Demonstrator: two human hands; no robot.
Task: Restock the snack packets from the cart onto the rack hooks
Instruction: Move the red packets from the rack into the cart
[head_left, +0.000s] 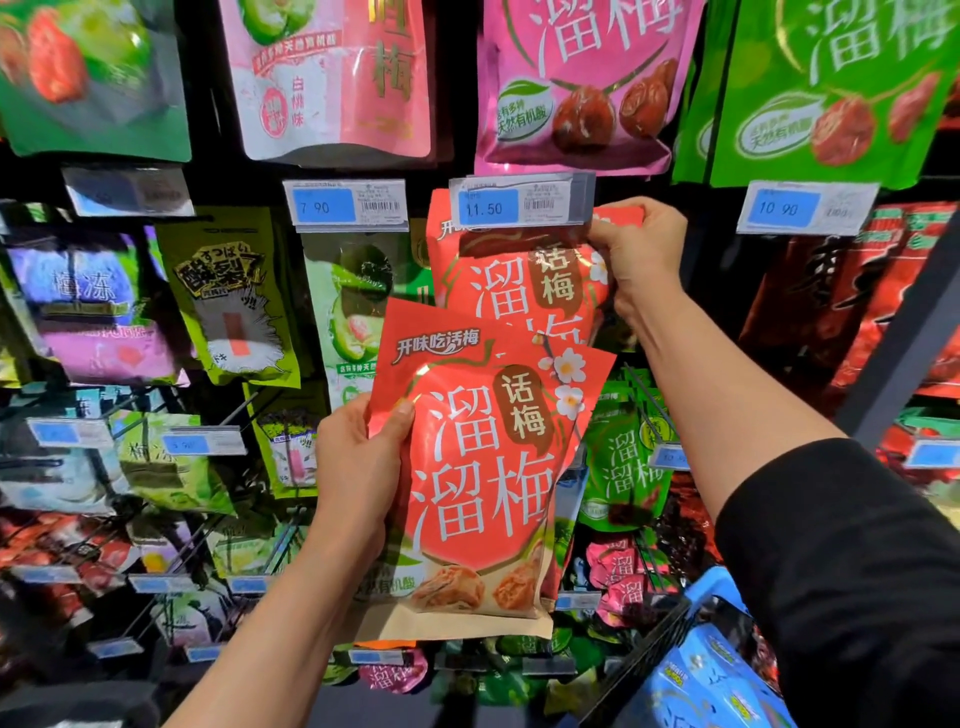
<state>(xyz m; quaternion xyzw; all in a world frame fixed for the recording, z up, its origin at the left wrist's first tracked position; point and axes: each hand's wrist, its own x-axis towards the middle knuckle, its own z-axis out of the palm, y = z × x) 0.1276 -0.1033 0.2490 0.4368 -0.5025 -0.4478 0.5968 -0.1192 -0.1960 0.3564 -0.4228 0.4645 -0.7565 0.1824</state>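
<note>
The right hand (636, 254) pinches the top right corner of a red packet (519, 280) just under the 11.50 price tag (519, 202), holding it high, probably to line its hang hole up with the hook, which the tag hides. The left hand (358, 462) grips more red packets, the spare stack (483, 467), by the left edge, thumb across the front, low and near the body so they wait their turn; at least two lie fanned there. These packets are glossy, flat-topped pouches with a bulging belly and a tan gusset base, so they should slide and crinkle. At the near right, the cart (711, 592) shows a blue rim and dark wire side.
</note>
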